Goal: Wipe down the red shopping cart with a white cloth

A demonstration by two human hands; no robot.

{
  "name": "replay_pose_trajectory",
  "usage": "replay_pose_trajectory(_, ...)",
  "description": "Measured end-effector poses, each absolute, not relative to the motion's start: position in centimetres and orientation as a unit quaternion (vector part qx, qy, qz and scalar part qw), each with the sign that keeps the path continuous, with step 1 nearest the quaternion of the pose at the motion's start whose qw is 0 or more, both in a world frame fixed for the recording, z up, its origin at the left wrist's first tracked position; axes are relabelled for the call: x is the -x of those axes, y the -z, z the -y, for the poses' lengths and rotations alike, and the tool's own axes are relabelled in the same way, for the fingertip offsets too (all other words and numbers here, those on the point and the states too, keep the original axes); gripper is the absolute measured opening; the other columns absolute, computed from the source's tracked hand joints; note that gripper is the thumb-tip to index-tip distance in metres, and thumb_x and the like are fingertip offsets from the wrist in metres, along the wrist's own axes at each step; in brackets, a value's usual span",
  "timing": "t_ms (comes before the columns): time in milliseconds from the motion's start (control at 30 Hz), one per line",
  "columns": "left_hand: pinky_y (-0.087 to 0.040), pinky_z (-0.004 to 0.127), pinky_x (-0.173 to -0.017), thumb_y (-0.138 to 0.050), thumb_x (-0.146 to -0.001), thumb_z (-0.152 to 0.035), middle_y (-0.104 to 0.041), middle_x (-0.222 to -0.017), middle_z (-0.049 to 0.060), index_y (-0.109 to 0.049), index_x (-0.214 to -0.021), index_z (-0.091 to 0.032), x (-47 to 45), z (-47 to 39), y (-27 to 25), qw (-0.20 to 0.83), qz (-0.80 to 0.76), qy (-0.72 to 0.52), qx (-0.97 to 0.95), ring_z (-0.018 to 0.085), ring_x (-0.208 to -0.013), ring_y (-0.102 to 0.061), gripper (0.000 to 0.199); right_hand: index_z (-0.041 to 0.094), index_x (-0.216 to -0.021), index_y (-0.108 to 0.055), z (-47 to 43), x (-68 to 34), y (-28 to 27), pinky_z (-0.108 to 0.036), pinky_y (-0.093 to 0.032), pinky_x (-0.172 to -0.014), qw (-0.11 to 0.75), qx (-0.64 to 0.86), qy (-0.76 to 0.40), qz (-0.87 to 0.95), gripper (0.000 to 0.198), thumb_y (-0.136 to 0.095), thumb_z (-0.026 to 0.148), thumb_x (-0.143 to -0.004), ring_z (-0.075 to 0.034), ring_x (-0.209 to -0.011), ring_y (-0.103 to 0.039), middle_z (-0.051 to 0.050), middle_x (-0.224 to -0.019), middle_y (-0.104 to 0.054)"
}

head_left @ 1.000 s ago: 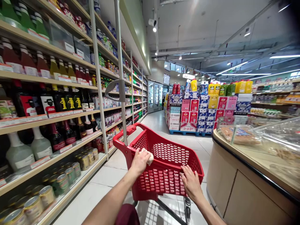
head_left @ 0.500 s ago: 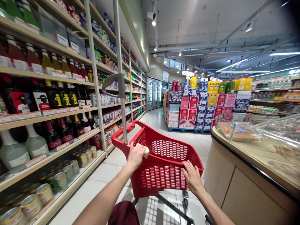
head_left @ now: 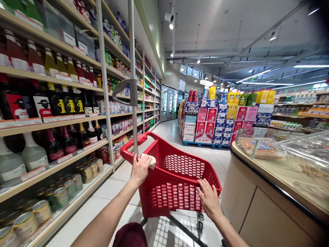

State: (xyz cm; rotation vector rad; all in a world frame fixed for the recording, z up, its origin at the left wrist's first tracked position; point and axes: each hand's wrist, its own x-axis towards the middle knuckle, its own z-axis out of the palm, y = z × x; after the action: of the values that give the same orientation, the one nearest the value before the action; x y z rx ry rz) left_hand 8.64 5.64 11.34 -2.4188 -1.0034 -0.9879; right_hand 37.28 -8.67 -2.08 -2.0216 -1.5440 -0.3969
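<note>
A red plastic shopping cart [head_left: 159,202] stands side-on before me, its basket wall full of slots. Pressed to the cart's near top rim, close to the handle end, my left hand [head_left: 140,170] is closed around a crumpled white cloth [head_left: 150,160]. My right hand [head_left: 208,199] lies with fingers stretched out over the same rim, towards the basket's front end; it holds nothing. A metal pole [head_left: 132,61] with a grey loop-shaped grip [head_left: 125,92] rises at the cart's handle end.
Shelves of bottles and cans [head_left: 64,103] line the left side. To the right stands a curved counter [head_left: 252,192] with packed bread [head_left: 262,147] under clear covers. Stacked drink cartons [head_left: 205,125] on a blue pallet [head_left: 200,144] stand ahead, with glass-door fridges [head_left: 168,101] beyond.
My left hand has slid the white cloth a little along the rim towards the handle. My right hand stays on the rim, and the view has shifted slightly.
</note>
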Motion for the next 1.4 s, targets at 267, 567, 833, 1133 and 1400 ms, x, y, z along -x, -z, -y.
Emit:
replay_pose_trajectory(267, -0.021, 0.044, -0.101, -0.039, -0.078, -0.008, -0.065, -0.095, -0.002, -0.057, -0.093, -0.025, -12.3, -4.2, -9.3, 0.154, 0.292, 0.298, 0.896, 0.015, -0.091, -0.056, 0.029, 0.019, -0.123, -0.044, 9.0, -36.4, 1.4, -0.046, -0.019, -0.103, 0.271, 0.76, 0.131, 0.575, 0.049, -0.02, 0.041, -0.086, -0.019, -0.125, -0.031, -0.005, -0.13, -0.044)
replay_pose_trajectory(567, -0.017, 0.053, -0.1, -0.037, -0.078, -0.008, -0.061, -0.107, 0.006, -0.055, -0.1, -0.021, -9.4, -5.7, -10.2, 0.198, 0.34, 0.324, 0.861, 0.022, -0.102, -0.053, 0.031, 0.017, -0.122, -0.045, 8.7, -36.4, 2.0, -0.047, -0.016, -0.102, 0.275, 0.768, 0.163, 0.556, 0.05, -0.018, 0.038, -0.086, -0.019, -0.125, -0.03, -0.006, -0.129, -0.045)
replay_pose_trajectory(833, -0.012, 0.049, -0.103, -0.035, -0.079, -0.007, -0.061, -0.11, 0.003, -0.054, -0.104, -0.024, -10.3, -5.4, -8.8, 0.208, 0.316, 0.331, 0.865, 0.017, -0.105, -0.052, 0.036, 0.021, -0.122, -0.046, 9.1, -36.3, 1.8, -0.048, -0.017, -0.102, 0.259, 0.761, 0.18, 0.566, 0.048, -0.017, 0.037, -0.087, -0.019, -0.123, -0.033, -0.004, -0.128, -0.046)
replay_pose_trajectory(1133, -0.015, 0.043, -0.105, -0.04, -0.079, -0.01, -0.061, -0.109, 0.0, -0.054, -0.104, -0.025, -13.1, -4.4, -7.3, 0.212, 0.257, 0.28, 0.9, 0.014, -0.104, -0.052, 0.032, 0.021, -0.121, -0.047, 9.1, -36.2, 1.9, -0.048, -0.019, -0.101, 0.261, 0.761, 0.191, 0.563, 0.049, -0.018, 0.038, -0.086, -0.019, -0.123, -0.034, -0.005, -0.127, -0.047)
replay_pose_trajectory(1400, -0.011, 0.056, -0.102, -0.034, -0.079, -0.007, -0.059, -0.114, 0.007, -0.053, -0.107, -0.023, -9.5, -5.9, -9.5, 0.224, 0.334, 0.312, 0.861, 0.021, -0.106, -0.051, 0.037, 0.018, -0.121, -0.047, 8.8, -35.7, 1.7, -0.048, -0.016, -0.102, 0.261, 0.771, 0.186, 0.55, 0.05, -0.016, 0.037, -0.087, -0.02, -0.124, -0.032, -0.005, -0.128, -0.046)
